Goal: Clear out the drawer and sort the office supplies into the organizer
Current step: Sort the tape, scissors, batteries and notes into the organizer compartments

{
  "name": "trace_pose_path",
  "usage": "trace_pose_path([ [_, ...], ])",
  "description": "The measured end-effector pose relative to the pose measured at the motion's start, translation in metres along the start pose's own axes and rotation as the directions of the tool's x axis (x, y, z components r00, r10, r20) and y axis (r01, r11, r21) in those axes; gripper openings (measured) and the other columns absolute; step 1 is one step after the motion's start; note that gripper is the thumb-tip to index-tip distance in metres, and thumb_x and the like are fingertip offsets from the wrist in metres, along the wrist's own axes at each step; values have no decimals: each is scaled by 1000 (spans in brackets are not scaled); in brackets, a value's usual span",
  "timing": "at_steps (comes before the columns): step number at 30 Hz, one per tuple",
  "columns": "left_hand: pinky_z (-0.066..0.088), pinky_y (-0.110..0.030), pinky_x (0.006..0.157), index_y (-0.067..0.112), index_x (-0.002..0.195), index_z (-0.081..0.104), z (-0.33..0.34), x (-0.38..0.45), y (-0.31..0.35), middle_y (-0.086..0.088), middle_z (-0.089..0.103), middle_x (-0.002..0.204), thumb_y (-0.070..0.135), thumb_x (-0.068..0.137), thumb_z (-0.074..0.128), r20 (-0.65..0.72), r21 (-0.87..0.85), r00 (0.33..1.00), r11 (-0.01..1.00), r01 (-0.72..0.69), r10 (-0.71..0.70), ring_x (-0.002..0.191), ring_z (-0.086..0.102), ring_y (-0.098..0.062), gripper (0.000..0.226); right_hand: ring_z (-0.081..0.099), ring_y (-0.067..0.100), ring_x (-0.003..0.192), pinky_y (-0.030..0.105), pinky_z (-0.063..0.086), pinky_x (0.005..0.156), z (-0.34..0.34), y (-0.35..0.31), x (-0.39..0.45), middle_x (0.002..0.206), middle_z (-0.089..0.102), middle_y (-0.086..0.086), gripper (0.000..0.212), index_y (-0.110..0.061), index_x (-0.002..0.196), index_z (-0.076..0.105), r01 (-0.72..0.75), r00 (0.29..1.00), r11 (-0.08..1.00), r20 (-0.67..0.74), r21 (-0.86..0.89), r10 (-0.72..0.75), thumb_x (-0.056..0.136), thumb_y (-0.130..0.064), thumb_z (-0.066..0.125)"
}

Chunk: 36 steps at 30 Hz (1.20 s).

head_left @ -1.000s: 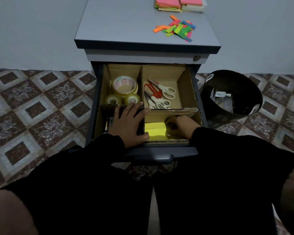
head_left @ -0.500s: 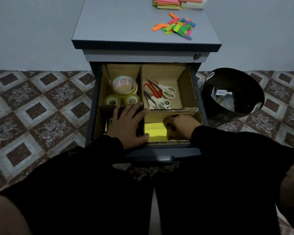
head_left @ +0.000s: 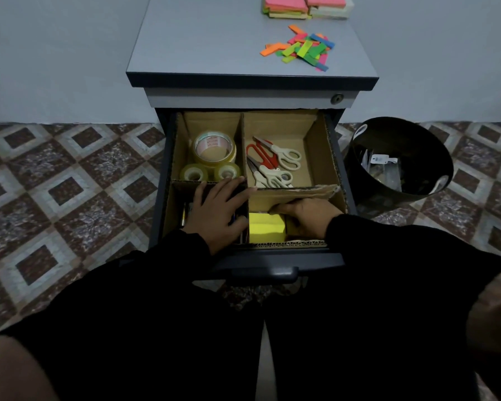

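Here, the right hand point(head_left: 304, 217) is reaching just beside the yellow pad point(head_left: 266, 228), fingers hidden, grip undeterminable; the left hand point(head_left: 219, 211) is resting flat, fingers relaxed.

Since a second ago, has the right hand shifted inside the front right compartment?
Yes, slightly: the right hand has crept left toward the yellow sticky notes, its fingertips now reaching over the pad's far edge.
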<state>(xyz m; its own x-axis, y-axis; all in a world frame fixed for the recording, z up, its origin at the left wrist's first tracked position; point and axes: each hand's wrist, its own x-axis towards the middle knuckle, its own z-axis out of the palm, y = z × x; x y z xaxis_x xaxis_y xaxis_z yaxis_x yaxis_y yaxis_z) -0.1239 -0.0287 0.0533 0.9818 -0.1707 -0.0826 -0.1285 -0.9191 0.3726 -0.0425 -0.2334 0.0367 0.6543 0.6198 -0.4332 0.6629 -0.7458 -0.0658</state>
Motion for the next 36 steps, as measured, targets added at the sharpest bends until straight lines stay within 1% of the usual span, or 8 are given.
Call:
trace_pose_path([
  [3,-10,-41,114,38,147,20,-1,0,-1,9,10,157,47,65,33,22,36,1000,999,-10,9,145,1,-11,83,47,23,126,31,36,103,-2,1,-1,142,46,5,57,-38,141,35,19,1000,997,12,73,-20,89,-26,57],
  [6,-10,-41,113,37,147,20,1,0,-3,9,10,157,61,55,22,9,44,1000,999,-22,22,145,2,-12,95,43,22,130,29,32,108,-1,4,1,146,41,4,66,-40,140,34,33,999,995,21,95,-36,83,-32,66],
  [10,-10,-41,112,36,147,20,2,1,-4,9,11,156,62,53,19,-1,51,1000,998,-26,27,145,3,-12,97,41,22,132,28,32,109,2,4,3,149,36,5,64,-44,140,33,53,998,996,41,74,-56,84,-36,64],
  [18,-10,-42,112,36,146,23,5,1,-5,9,12,156,60,56,18,-23,26,999,999,-31,31,144,3,-12,94,46,25,127,33,37,105,-3,2,5,147,38,7,65,-49,141,26,43,995,999,93,5,-43,86,-44,60],
  [26,-11,-41,112,37,146,20,6,1,-5,10,11,156,61,55,17,-16,51,999,998,-27,28,144,2,-11,94,51,27,121,36,41,102,-2,1,4,140,46,10,67,-51,141,22,41,996,998,84,-40,-38,84,-52,58],
  [31,-10,-43,113,38,146,19,7,2,-7,10,11,156,61,55,17,-5,70,999,997,-35,36,144,2,-11,94,52,25,119,29,39,97,-9,-2,-2,136,50,8,61,-46,141,28,49,997,998,64,25,-51,89,-38,58],
  [34,-10,-43,113,38,146,20,6,2,-6,10,10,156,61,58,20,-2,80,1000,996,-29,29,144,2,-10,91,56,23,109,29,42,92,-13,-5,-6,124,58,4,65,-37,140,36,29,997,991,60,128,-37,83,-33,66],
  [36,-9,-44,113,38,146,20,4,2,-4,10,10,156,55,64,28,12,87,1000,996,-22,21,144,2,-11,84,59,23,103,29,45,86,-19,-7,-9,115,62,3,66,-29,139,40,18,999,980,43,197,-27,80,-32,70],
])
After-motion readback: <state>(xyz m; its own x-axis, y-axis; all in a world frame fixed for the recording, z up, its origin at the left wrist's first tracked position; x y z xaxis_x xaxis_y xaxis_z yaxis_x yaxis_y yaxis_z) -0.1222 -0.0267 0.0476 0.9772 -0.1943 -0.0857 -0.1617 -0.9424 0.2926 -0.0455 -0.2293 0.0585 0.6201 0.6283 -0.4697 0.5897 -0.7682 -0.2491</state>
